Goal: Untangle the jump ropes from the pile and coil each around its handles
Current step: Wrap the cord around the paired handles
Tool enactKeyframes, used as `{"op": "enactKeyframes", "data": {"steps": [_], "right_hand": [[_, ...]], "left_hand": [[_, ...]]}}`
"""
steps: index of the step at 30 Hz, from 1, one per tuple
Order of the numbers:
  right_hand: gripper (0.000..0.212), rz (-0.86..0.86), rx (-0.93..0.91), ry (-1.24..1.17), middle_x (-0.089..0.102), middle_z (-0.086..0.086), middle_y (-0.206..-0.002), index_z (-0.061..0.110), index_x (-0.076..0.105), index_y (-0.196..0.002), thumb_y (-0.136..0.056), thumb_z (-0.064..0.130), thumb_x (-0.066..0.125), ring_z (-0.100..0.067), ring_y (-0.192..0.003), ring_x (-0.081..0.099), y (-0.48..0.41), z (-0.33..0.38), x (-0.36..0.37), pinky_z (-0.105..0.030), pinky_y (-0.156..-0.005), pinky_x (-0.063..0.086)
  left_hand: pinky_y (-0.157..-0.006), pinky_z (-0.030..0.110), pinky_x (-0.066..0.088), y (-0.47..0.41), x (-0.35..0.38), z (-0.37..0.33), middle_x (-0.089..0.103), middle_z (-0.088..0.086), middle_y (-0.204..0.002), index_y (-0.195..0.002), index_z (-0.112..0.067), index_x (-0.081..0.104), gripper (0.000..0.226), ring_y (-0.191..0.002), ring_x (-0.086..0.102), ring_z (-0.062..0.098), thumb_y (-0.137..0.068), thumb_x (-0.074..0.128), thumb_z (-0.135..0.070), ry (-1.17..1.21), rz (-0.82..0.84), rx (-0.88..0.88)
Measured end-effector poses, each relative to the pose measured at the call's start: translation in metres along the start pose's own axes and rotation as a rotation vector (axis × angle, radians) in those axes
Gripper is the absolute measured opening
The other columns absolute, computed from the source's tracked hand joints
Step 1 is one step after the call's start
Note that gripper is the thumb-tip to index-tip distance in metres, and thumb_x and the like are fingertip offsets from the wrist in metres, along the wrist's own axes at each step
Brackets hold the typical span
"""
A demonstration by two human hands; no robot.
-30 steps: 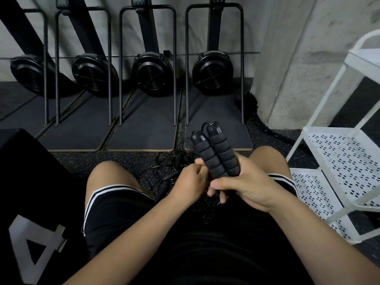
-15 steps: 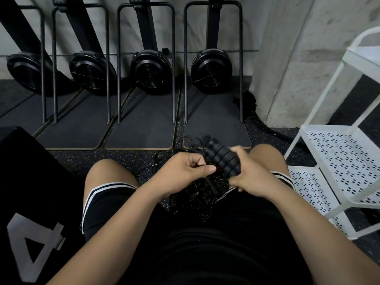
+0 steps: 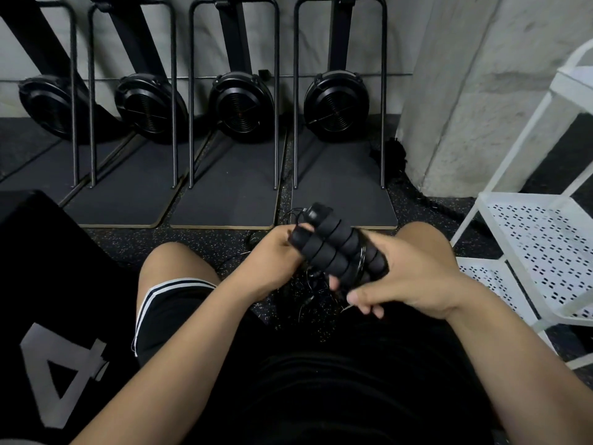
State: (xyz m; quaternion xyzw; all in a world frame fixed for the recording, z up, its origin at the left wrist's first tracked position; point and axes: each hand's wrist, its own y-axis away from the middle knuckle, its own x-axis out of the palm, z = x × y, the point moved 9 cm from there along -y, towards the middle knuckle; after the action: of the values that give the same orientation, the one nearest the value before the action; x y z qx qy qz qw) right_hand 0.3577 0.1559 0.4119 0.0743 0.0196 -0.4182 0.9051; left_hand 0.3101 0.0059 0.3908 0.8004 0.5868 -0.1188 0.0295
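Two black ribbed foam jump-rope handles (image 3: pixel 333 248) lie side by side, slanting from upper left to lower right between my knees. My left hand (image 3: pixel 272 261) grips their upper left ends, fingers curled behind them. My right hand (image 3: pixel 404 277) holds the lower right ends, where thin black cord is wound around the handles (image 3: pixel 362 261); its fingertips pinch near loose cord below. More tangled black rope (image 3: pixel 308 293) lies on the speckled floor under my hands, partly hidden.
A white perforated metal shelf cart (image 3: pixel 529 239) stands close on the right. A black box marked 4 (image 3: pixel 57 332) sits at my left. Several black fan machines on mats (image 3: pixel 237 107) line the wall ahead. A concrete pillar (image 3: pixel 465 91) rises at right.
The handles were upright in my right hand, then lowered and tilted. Now both hands hold them slanted, the left hand has come onto their upper ends, and cord shows wound near the right ends.
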Motion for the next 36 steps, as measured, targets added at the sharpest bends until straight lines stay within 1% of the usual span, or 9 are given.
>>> {"op": "enactKeyframes", "data": {"steps": [3, 9, 13, 17, 22, 25, 28, 32, 36], "right_hand": [[0.055, -0.25, -0.068, -0.09, 0.076, -0.022, -0.107, 0.003, 0.054, -0.13, -0.085, -0.019, 0.075, -0.027, -0.066, 0.064, -0.006, 0.0, -0.022, -0.031, -0.05, 0.051], [0.045, -0.685, 0.065, 0.152, 0.079, -0.011, -0.092, 0.007, 0.054, -0.115, -0.084, -0.008, 0.083, -0.016, -0.058, 0.069, 0.002, -0.021, -0.073, -0.029, -0.047, 0.053], [0.054, -0.446, 0.271, 0.315, 0.078, -0.017, -0.094, 0.019, 0.05, -0.117, -0.08, -0.002, 0.083, -0.027, -0.064, 0.074, -0.011, -0.067, -0.069, -0.037, -0.051, 0.053], [0.054, 0.044, 0.406, 0.371, 0.079, -0.013, -0.103, 0.019, 0.051, -0.12, -0.082, -0.005, 0.081, -0.026, -0.071, 0.074, -0.009, -0.091, -0.021, -0.029, -0.048, 0.051], [0.068, 0.399, 0.25, 0.076, 0.076, -0.018, -0.117, 0.013, 0.047, -0.145, -0.089, -0.011, 0.078, -0.022, -0.071, 0.067, 0.009, -0.046, 0.018, -0.023, -0.051, 0.052], [0.076, 0.177, 0.038, -0.14, 0.071, -0.031, -0.121, 0.011, 0.047, -0.15, -0.084, -0.014, 0.075, -0.024, -0.067, 0.063, -0.002, -0.022, 0.001, -0.025, -0.048, 0.05], [0.067, -0.165, -0.068, -0.293, 0.072, -0.027, -0.119, 0.007, 0.053, -0.141, -0.081, -0.012, 0.077, -0.023, -0.067, 0.061, -0.012, -0.022, -0.028, -0.028, -0.049, 0.044], [0.055, -0.475, 0.004, -0.201, 0.072, -0.029, -0.115, 0.002, 0.051, -0.13, -0.085, -0.013, 0.078, -0.026, -0.07, 0.062, -0.019, -0.053, -0.061, -0.032, -0.05, 0.043], [0.056, -0.488, 0.152, 0.02, 0.073, -0.03, -0.1, 0.014, 0.053, -0.124, -0.082, -0.012, 0.081, -0.028, -0.066, 0.065, -0.022, -0.086, -0.065, -0.034, -0.047, 0.045]], "left_hand": [[-0.061, 0.02, 0.04, 0.001, 0.012, 0.003, 0.057, -0.019, -0.062, -0.082, -0.017, 0.068, 0.034, -0.057, 0.046, -0.004, -0.112, 0.056, -0.028, -0.142, 0.044, -0.011], [-0.054, 0.021, 0.032, 0.003, 0.019, 0.002, 0.046, -0.014, -0.052, -0.083, -0.02, 0.071, 0.033, -0.05, 0.041, 0.003, -0.108, 0.06, -0.039, -0.419, 0.058, 0.017], [-0.056, 0.024, 0.034, 0.004, 0.016, -0.005, 0.048, -0.01, -0.056, -0.079, -0.023, 0.072, 0.031, -0.053, 0.041, 0.004, -0.102, 0.069, -0.043, -0.397, 0.038, 0.053], [-0.061, 0.025, 0.042, 0.002, 0.003, 0.003, 0.062, -0.009, -0.064, -0.074, -0.021, 0.07, 0.03, -0.061, 0.051, 0.004, -0.085, 0.088, -0.043, -0.306, 0.005, 0.002], [-0.067, 0.028, 0.041, 0.0, 0.006, 0.013, 0.06, -0.001, -0.074, -0.081, -0.004, 0.069, 0.035, -0.071, 0.05, 0.012, -0.084, 0.086, -0.034, -0.025, 0.095, -0.009], [-0.073, 0.027, 0.045, 0.0, 0.002, 0.013, 0.064, -0.008, -0.078, -0.084, -0.005, 0.071, 0.017, -0.077, 0.054, 0.008, -0.096, 0.066, -0.017, 0.044, 0.023, 0.0], [-0.058, 0.022, 0.035, 0.001, 0.001, 0.011, 0.052, -0.012, -0.063, -0.086, -0.026, 0.076, 0.031, -0.057, 0.043, 0.004, -0.11, 0.058, -0.034, -0.117, -0.018, -0.017], [-0.055, 0.025, 0.035, 0.002, 0.008, 0.013, 0.046, -0.011, -0.056, -0.089, -0.023, 0.075, 0.03, -0.052, 0.042, 0.007, -0.108, 0.059, -0.04, -0.299, 0.033, -0.041], [-0.059, 0.023, 0.036, 0.003, 0.01, 0.012, 0.058, -0.008, -0.064, -0.083, -0.025, 0.075, 0.025, -0.058, 0.047, 0.002, -0.103, 0.068, -0.039, -0.394, 0.051, -0.035]]}}
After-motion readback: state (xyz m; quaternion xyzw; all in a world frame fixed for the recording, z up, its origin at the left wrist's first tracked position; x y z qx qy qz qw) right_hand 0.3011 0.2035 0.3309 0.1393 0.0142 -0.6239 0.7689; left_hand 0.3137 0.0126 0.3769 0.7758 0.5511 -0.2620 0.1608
